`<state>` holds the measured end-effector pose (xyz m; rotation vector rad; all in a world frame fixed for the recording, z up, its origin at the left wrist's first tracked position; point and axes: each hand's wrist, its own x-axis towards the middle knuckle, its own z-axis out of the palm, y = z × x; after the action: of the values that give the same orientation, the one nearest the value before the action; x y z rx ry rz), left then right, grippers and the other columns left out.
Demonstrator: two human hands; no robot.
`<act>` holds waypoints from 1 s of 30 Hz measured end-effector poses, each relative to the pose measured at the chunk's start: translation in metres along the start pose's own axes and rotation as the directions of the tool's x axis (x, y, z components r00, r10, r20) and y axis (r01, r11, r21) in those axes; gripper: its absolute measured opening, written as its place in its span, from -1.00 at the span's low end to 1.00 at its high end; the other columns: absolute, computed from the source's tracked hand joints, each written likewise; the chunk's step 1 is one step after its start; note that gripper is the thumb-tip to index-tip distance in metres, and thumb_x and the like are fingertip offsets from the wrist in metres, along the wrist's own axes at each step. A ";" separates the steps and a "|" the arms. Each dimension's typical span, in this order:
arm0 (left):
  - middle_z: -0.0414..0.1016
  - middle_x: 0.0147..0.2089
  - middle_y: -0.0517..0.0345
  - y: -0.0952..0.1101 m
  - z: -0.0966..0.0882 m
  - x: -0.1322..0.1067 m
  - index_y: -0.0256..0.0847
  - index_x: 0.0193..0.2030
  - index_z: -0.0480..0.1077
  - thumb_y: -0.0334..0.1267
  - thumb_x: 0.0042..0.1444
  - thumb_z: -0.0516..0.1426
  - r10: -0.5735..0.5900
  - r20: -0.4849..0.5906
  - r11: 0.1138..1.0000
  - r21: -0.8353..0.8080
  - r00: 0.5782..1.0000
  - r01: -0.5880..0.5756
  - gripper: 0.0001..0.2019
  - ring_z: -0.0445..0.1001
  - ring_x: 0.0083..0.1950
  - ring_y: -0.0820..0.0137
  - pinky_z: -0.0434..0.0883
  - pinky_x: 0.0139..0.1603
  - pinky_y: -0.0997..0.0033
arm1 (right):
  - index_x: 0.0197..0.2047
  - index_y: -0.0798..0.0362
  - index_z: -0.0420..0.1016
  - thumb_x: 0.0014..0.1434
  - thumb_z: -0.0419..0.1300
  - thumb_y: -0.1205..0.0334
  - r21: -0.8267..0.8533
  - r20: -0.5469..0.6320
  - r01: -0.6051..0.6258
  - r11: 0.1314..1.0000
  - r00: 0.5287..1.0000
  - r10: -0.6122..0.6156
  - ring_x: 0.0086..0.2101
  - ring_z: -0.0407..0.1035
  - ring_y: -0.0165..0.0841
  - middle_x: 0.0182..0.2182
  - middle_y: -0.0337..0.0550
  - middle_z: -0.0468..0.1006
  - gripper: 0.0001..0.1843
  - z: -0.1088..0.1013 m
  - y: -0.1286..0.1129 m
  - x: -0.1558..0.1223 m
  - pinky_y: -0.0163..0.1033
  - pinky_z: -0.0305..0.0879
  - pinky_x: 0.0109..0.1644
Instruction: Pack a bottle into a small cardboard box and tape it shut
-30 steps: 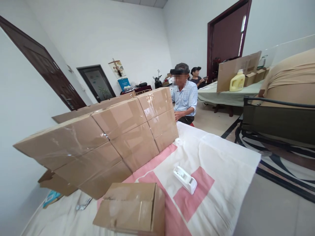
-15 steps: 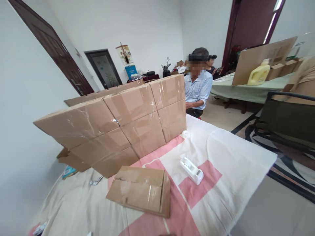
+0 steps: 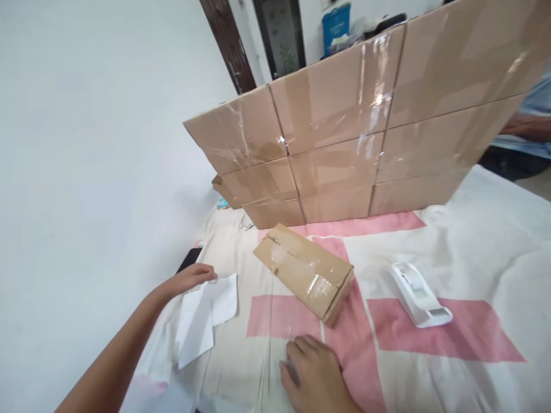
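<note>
Near the left edge of the counter [image 3: 495, 229], which is covered by a cream cloth with pink blocks, the left hand [image 3: 191, 279] is stretched out over a white sheet of paper [image 3: 206, 315]. Its fingers [image 3: 209, 277] are curled down onto the sheet's upper corner; whether the corner is already pinched cannot be told. A dark flat object [image 3: 189, 259], possibly a phone, lies just beyond that hand at the cloth's margin.

The right hand [image 3: 312, 376] is laid flat on the cloth near the front edge, its fingers loosely bent and grasping nothing. Just beyond it lies a small sealed cardboard box [image 3: 303, 272], taped along its top seam and set at an angle toward the middle of the counter. A white tape dispenser [image 3: 417, 294] rests well to the right of the box, on a pink block.

Along the far edge a wall of taped cartons [image 3: 353, 132] is stacked three high. A second person's arm in a light blue sleeve [image 3: 523, 123] is seen past its right end.

The step in hand is judged to be the taking up of the paper sheet. A firm pinch on the thin corner is called for next, so that the sheet is lifted without creasing, while the cloth is steadied by the right hand.
</note>
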<state>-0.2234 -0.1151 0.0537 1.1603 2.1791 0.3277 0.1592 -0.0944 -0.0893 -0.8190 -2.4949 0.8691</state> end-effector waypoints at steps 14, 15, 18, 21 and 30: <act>0.47 -0.38 0.18 0.008 0.037 0.066 -0.24 -0.40 0.44 0.03 0.09 0.30 -0.272 0.299 0.790 0.612 0.915 0.035 -0.66 0.45 -0.26 0.33 0.39 -0.10 0.25 | -0.40 -0.01 0.38 0.15 0.22 0.37 0.157 -0.203 0.117 0.981 0.976 -0.084 -0.33 0.32 -0.28 -0.42 -0.26 0.47 -0.86 -0.003 0.000 -0.009 -0.16 0.00 -0.21; 0.51 -0.32 0.14 0.011 0.038 0.068 -0.24 -0.37 0.46 0.01 0.08 0.32 -0.291 0.265 0.751 0.659 0.919 0.048 -0.67 0.48 -0.20 0.30 0.41 -0.05 0.20 | -0.40 -0.01 0.38 0.16 0.21 0.37 0.159 -0.196 0.116 0.980 0.977 -0.084 -0.33 0.32 -0.28 -0.42 -0.26 0.47 -0.86 -0.003 0.000 -0.010 -0.16 0.01 -0.21; 0.56 -0.16 0.01 0.021 0.040 0.070 -0.26 -0.27 0.49 0.00 0.03 0.38 -0.308 0.168 0.659 0.748 0.936 0.083 -0.65 0.51 -0.03 0.21 0.42 0.09 0.05 | -0.39 0.00 0.38 0.19 0.18 0.37 0.148 -0.191 0.123 0.981 0.977 -0.093 -0.32 0.32 -0.28 -0.42 -0.25 0.47 -0.87 -0.003 0.001 -0.011 -0.16 0.01 -0.20; 0.57 -0.14 0.01 0.024 0.042 0.063 -0.27 -0.23 0.50 -0.01 0.07 0.36 -0.292 0.140 0.649 0.756 0.946 0.089 -0.65 0.52 -0.05 0.23 0.44 0.10 0.03 | -0.42 0.01 0.34 0.20 0.16 0.38 0.150 -0.207 0.138 0.979 0.973 -0.105 -0.36 0.31 -0.30 -0.45 -0.25 0.44 -0.83 -0.004 0.001 -0.010 -0.18 0.01 -0.22; 0.57 -0.12 0.07 -0.027 0.033 0.032 -0.25 -0.21 0.48 -0.15 0.32 0.15 -0.083 0.112 0.865 0.502 0.990 0.016 -0.79 0.51 -0.07 0.33 0.41 0.04 0.23 | -0.43 0.03 0.27 0.25 0.15 0.36 0.136 -0.160 0.115 0.984 0.983 -0.092 -0.36 0.30 -0.33 -0.46 -0.27 0.41 -0.78 -0.015 -0.001 -0.013 -0.21 0.03 -0.21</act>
<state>-0.2322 -0.1075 0.0017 1.3466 2.2357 -0.3571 0.1762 -0.0970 -0.0798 -0.6742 -2.2892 0.9037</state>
